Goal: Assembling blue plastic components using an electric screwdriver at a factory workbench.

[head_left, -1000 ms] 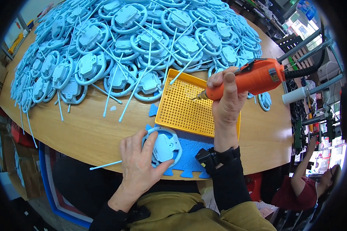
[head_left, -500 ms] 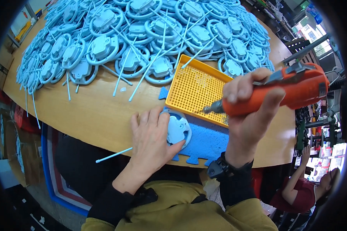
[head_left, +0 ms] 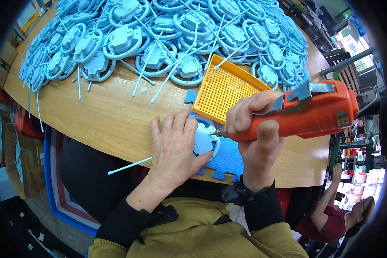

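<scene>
My left hand (head_left: 172,148) lies over a light blue plastic ring-shaped part with a flat housing in its middle (head_left: 203,142), thumb and fingers gripping it down on the blue foam mat (head_left: 228,155). A thin light blue rod (head_left: 129,166) sticks out to the left from beneath this hand. In my right hand (head_left: 257,144) is an orange electric screwdriver (head_left: 305,116), held almost level. Its tip meets the right side of the housing, where a small screw seems to sit, too small to make out surely.
Just beyond the part stands a yellow perforated tray (head_left: 206,115), with small bits in it. A large heap of similar light blue parts (head_left: 124,41) covers the far side of the wooden table (head_left: 112,107), rods poking toward me. Another person (head_left: 327,219) is at the far right.
The screwdriver has come left and down from over the yellow tray to the light blue part. My left hand keeps its hold. The view has shifted slightly.
</scene>
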Demonstrator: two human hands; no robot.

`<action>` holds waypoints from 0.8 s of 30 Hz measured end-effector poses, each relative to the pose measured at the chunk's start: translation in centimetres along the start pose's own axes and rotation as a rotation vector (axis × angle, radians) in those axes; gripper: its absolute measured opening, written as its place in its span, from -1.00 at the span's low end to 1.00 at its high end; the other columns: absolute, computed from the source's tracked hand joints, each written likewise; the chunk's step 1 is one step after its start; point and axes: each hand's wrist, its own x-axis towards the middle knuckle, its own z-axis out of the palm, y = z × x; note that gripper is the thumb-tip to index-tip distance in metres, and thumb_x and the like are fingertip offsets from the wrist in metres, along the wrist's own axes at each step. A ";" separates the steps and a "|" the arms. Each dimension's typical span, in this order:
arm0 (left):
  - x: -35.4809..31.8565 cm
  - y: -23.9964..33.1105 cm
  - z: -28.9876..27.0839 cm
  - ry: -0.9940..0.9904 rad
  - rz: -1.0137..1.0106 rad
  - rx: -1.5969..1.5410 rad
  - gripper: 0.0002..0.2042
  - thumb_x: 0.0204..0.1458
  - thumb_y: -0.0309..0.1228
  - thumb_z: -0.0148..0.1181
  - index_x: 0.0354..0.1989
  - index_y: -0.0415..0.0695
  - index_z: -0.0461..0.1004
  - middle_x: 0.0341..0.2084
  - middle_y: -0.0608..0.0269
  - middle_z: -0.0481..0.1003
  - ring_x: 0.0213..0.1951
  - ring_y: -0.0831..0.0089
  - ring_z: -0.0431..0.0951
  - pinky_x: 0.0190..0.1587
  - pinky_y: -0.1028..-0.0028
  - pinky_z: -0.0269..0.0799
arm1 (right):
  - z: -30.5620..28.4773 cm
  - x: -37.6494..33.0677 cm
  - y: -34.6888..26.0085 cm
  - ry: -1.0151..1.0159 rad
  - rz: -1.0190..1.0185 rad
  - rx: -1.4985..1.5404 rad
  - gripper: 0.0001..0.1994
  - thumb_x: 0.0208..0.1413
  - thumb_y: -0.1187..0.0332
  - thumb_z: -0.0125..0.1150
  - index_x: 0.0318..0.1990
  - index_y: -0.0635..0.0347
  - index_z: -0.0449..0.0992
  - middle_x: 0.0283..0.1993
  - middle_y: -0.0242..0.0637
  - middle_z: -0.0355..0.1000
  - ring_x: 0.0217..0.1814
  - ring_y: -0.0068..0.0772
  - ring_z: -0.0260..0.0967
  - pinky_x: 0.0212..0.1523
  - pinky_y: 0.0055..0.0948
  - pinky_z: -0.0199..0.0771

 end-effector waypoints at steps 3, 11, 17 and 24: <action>0.0 -0.1 0.1 0.004 0.003 -0.008 -0.40 -0.42 -0.21 0.44 -0.17 -0.22 0.34 -0.11 0.06 0.32 -0.06 0.13 0.30 0.04 0.19 0.11 | 0.2 0.0 0.0 0.010 -0.030 -0.042 -0.52 0.03 -0.07 0.22 -0.24 0.17 0.26 -0.57 -0.39 0.22 -0.57 -0.50 0.23 -0.57 -0.55 0.31; -0.4 -0.1 0.1 0.035 0.014 0.018 -0.40 -0.42 -0.20 0.44 -0.17 -0.20 0.33 -0.11 0.07 0.32 -0.06 0.13 0.31 0.05 0.17 0.10 | -0.3 -0.8 1.1 0.018 0.043 0.188 -0.65 -0.02 0.32 0.34 -0.19 0.28 0.31 -0.48 -0.33 0.35 -0.47 -0.56 0.33 -0.48 -0.59 0.34; -1.6 -0.9 -3.1 0.082 0.023 0.125 -0.40 -0.42 -0.21 0.44 -0.16 -0.18 0.35 -0.10 0.08 0.34 -0.05 0.14 0.33 0.07 0.15 0.10 | -1.6 0.2 -1.4 -0.029 -0.065 0.229 -0.46 0.01 -0.19 0.16 -0.16 0.11 0.36 -0.52 -0.44 0.20 -0.50 -0.54 0.15 -0.48 -0.53 0.18; -7.6 -5.6 -17.8 0.453 -0.129 0.623 -0.44 -0.37 -0.24 0.41 -0.15 -0.20 0.36 -0.09 0.05 0.38 -0.01 0.10 0.35 0.12 0.21 0.13 | -5.6 0.0 -2.8 0.093 -0.175 0.203 -0.52 0.07 -0.06 0.20 -0.13 0.20 0.34 -0.48 -0.40 0.22 -0.43 -0.50 0.16 -0.31 -0.48 0.17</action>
